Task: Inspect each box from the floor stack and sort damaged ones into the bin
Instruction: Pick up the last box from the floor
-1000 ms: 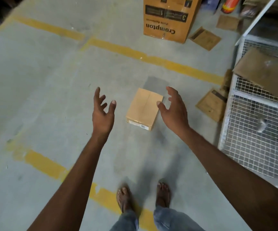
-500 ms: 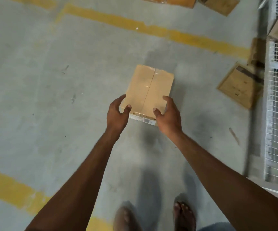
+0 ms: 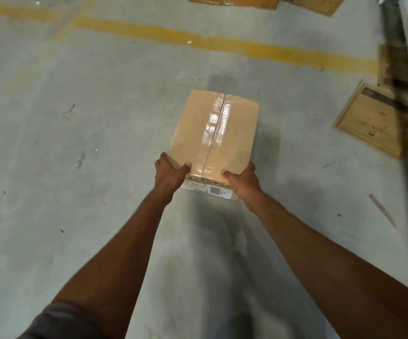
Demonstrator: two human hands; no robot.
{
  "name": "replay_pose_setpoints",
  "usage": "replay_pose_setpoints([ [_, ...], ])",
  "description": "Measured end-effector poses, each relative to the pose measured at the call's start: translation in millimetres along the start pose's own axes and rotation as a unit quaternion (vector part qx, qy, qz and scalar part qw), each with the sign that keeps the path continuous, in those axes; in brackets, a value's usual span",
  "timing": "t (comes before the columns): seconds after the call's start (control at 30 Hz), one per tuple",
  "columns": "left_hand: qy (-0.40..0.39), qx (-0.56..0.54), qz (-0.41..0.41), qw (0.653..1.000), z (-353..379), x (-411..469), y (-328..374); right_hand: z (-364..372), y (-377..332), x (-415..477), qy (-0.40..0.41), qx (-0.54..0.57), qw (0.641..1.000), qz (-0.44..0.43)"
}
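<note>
Fingers point(image 3: 187, 165) of both hands are being curled around the near corners of the cardboard box point(image 3: 214, 138), thumbs pressed onto its taped top (tape glinting along the seam). The box is being gripped by the left hand point(image 3: 170, 173) and right hand point(image 3: 243, 181) over grey concrete floor point(image 3: 75, 118), a flattened carton point(image 3: 371, 121) lying to its right.

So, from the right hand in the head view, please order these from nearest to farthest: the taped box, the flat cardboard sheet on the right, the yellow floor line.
1. taped box: held by the right hand at its near right corner.
2. flat cardboard sheet: on the floor, to the right, beside the wire cage.
3. yellow floor line: beyond the box, across the top.
</note>
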State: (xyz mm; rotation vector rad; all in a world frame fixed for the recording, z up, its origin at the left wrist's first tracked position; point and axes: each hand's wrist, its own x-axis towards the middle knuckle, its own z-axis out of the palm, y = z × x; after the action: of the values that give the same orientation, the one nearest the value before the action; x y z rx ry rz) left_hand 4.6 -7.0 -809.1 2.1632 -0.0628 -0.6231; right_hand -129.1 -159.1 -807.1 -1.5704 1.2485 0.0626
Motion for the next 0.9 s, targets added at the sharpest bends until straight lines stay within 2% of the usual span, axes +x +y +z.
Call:
replay_pose_setpoints([
  [0.2, 0.040, -0.052, 0.024, 0.998, -19, -21, 25, -16, -9, -18, 0.004, 0.063, 0.998, -0.018],
  [0.4, 0.066, -0.085, 0.043, 0.993, -80, -89, 102, -67, -74, -89, 0.004, 0.101, 0.992, -0.075],
  [0.53, 0.063, -0.105, 0.029, 0.992, -130, -161, 177, -126, -145, -158, -0.009, 0.117, 0.984, -0.131],
  [0.9, 0.126, -0.136, 0.057, 0.981, -271, -409, 381, -296, -294, -408, -0.063, 0.123, 0.975, -0.173],
])
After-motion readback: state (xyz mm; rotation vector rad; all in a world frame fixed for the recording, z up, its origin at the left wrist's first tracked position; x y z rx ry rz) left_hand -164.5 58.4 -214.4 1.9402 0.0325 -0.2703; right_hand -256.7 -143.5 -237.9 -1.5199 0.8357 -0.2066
